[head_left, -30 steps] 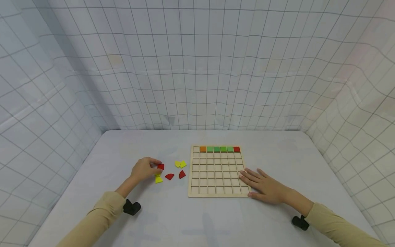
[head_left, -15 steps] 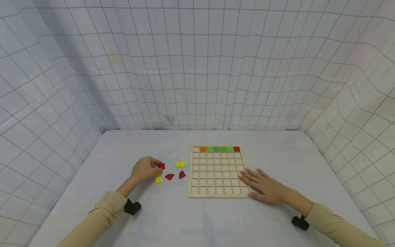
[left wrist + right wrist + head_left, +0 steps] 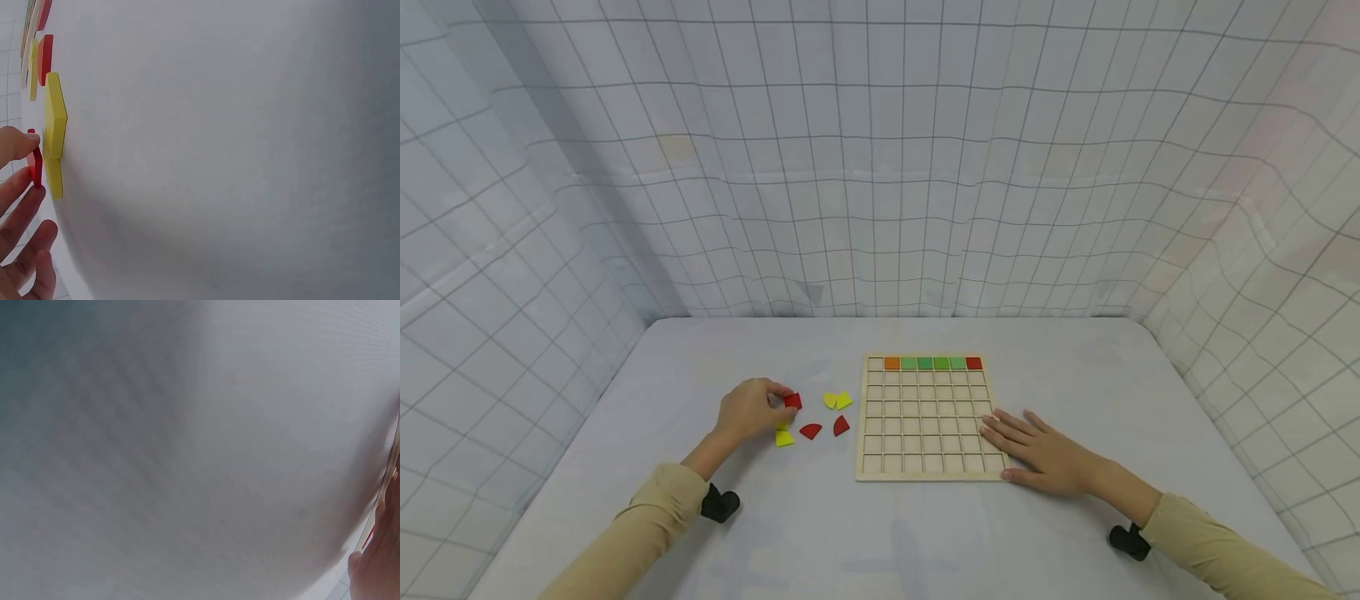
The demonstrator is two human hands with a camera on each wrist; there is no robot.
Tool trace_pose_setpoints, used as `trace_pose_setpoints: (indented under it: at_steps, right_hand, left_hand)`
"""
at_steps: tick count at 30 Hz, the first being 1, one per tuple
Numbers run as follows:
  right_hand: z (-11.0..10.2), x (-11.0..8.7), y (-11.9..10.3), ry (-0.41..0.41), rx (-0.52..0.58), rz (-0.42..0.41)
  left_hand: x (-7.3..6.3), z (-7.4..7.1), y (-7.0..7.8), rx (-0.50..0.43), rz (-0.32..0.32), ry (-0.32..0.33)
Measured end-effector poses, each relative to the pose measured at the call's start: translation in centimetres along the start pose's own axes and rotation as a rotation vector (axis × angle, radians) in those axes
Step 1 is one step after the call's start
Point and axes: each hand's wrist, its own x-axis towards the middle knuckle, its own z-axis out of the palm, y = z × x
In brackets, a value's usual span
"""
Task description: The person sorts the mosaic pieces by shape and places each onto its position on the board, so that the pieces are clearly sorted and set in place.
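My left hand (image 3: pixel 749 411) pinches a red tile (image 3: pixel 35 164) between thumb and fingertips, over the left part of the table. Below that hand lie yellow tiles (image 3: pixel 784 437), partly hidden by the thumb; in the left wrist view, a yellow tile (image 3: pixel 55 115) is close beside the red one. The fingers of my right hand (image 3: pixel 1051 457) lie spread and fairly straight, touching the right edge of a pale wooden grid board (image 3: pixel 932 476). Colored squares sit in the board's far row: an orange square (image 3: pixel 892 363), several green ones and a red square (image 3: pixel 973 363).
Between the left hand and the board lie two red wedge tiles (image 3: pixel 810 431) and a pair of yellow pieces (image 3: pixel 837 401). The white table (image 3: pixel 820 533) is enclosed by grid-patterned cloth walls (image 3: pixel 895 208). A black wrist device (image 3: pixel 720 504) hangs at the left sleeve.
The red tile in my left hand has shifted and turned slightly toward the right. My right hand and the board stay as they were.
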Motion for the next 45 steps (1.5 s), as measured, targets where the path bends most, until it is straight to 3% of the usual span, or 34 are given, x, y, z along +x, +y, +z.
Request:
trace_pose_setpoints:
  at_steps: [11, 26, 37, 45]
  right_hand:
    - [0.3, 0.0, 0.3, -0.001, 0.006, 0.000]
    - [0.8, 0.1, 0.7, 0.039, 0.019, -0.025]
    - [0.7, 0.0, 0.6, 0.016, 0.047, -0.011]
    - [0.8, 0.1, 0.7, 0.029, 0.020, -0.022]
  left_hand:
    - [1.0, 0.1, 0.8, 0.017, 0.055, 0.036]
    - [3.0, 1.0, 3.7, 0.011, 0.137, 0.030]
    - [4.7, 1.8, 5.2, -0.003, 0.155, -0.003]
    - [5.9, 2.3, 6.7, -0.014, 0.154, 0.007]
